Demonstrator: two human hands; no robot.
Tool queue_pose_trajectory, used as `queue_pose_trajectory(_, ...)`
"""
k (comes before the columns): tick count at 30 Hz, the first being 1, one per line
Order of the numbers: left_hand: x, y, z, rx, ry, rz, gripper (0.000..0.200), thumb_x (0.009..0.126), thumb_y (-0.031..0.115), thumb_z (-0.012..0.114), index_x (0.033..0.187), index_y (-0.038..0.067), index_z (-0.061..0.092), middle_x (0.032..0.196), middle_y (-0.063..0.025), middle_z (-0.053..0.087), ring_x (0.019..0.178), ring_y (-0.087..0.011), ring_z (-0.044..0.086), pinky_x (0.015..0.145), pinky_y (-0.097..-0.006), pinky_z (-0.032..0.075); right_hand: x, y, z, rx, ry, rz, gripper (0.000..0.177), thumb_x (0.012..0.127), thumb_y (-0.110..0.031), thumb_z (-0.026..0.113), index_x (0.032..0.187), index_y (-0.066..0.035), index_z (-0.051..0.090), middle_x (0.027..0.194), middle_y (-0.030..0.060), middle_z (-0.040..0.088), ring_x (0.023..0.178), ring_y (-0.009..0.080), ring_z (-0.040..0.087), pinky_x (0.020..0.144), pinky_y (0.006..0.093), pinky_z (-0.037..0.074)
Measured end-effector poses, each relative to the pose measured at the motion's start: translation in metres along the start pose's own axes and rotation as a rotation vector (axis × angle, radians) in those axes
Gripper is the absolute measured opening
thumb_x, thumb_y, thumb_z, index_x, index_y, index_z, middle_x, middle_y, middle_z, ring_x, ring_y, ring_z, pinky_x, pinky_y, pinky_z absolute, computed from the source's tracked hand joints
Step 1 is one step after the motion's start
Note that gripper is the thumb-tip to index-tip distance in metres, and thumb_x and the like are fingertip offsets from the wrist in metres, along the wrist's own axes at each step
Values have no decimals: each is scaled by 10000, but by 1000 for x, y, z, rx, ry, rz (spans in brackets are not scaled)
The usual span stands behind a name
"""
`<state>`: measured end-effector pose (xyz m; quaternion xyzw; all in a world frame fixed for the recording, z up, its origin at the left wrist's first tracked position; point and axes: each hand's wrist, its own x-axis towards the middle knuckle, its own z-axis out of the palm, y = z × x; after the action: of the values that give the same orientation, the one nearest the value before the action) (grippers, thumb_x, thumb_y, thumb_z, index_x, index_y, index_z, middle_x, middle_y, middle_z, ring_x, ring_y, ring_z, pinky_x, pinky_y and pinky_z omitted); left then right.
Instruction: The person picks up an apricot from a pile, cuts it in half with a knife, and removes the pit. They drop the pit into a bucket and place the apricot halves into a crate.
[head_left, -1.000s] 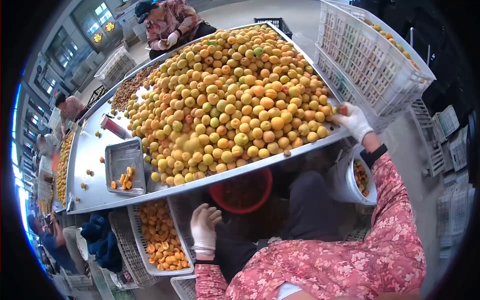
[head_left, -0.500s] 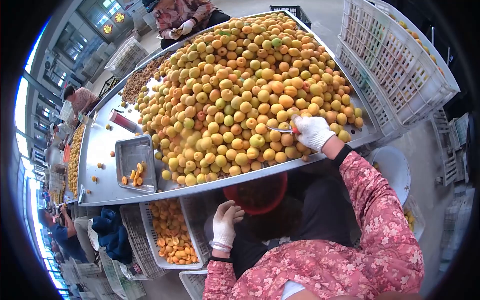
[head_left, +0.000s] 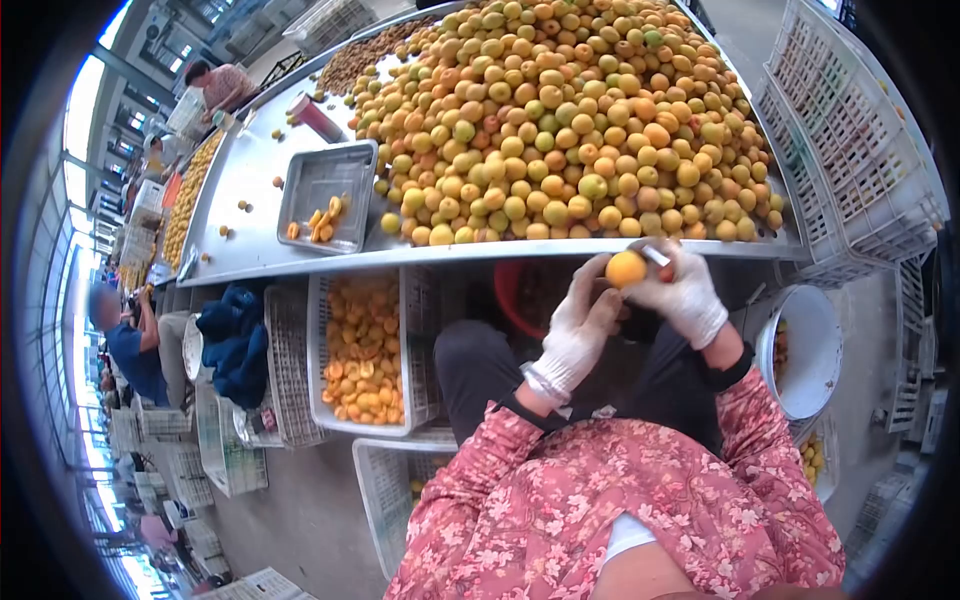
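Note:
My gloved hands meet in front of the table's near edge. Between them is a yellow-orange apricot [head_left: 626,269], with the fingers of my left hand [head_left: 578,335] closed about its side. My right hand [head_left: 690,300] grips a small knife [head_left: 655,256] with a red handle, its metal part close beside the fruit; the fingers partly hide it. Just beyond, a large heap of apricots [head_left: 560,130] covers much of the metal table [head_left: 250,225].
A metal tray [head_left: 350,222] on the table holds several cut apricot pieces. Below stand a crate of apricot halves [head_left: 362,350] and a red basin [head_left: 512,290]. A white bucket [head_left: 812,350] and stacked white crates [head_left: 850,130] are at right. Other people sit at far left.
My right hand has drawn back from the heap with the knife. My left hand has risen to meet it, and an apricot is now between them. The view has tilted down.

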<state>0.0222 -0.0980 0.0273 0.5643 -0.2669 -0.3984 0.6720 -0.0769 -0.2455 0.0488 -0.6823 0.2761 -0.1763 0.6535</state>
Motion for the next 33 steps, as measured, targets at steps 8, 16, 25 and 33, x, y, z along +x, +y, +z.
queue_pose_trajectory(8,-46,-8,-17,-708,-28,-199,463,1031,454,430,1293,80,506,939,-79,606,793,-161,551,672,-270,455,-66,12,37,439,-60,-21,338,1035,-373,500,1023,-42,567,574,1,513,398,79,437,383,213,345)
queue_pose_trajectory(16,-79,-30,-26,-687,-15,-188,526,1018,560,382,1145,92,587,939,-62,615,873,-185,592,755,-340,509,-113,25,60,222,-199,98,218,993,-198,584,1127,-26,580,711,10,622,547,96,572,508,226,429)
queue_pose_trajectory(25,-85,-18,-7,-921,-38,-378,582,1032,549,345,1318,72,517,1220,-84,600,1031,-216,615,944,-361,491,-103,30,68,-484,40,-555,458,818,-128,784,1215,-32,576,892,147,708,764,287,720,673,332,564)
queue_pose_trajectory(33,-99,-8,-21,-371,-88,-261,451,1034,427,447,1376,133,473,1104,-22,589,783,-81,559,650,-204,459,-108,4,57,173,-178,284,277,978,-247,597,1172,-53,564,638,-25,536,415,51,433,357,204,333)
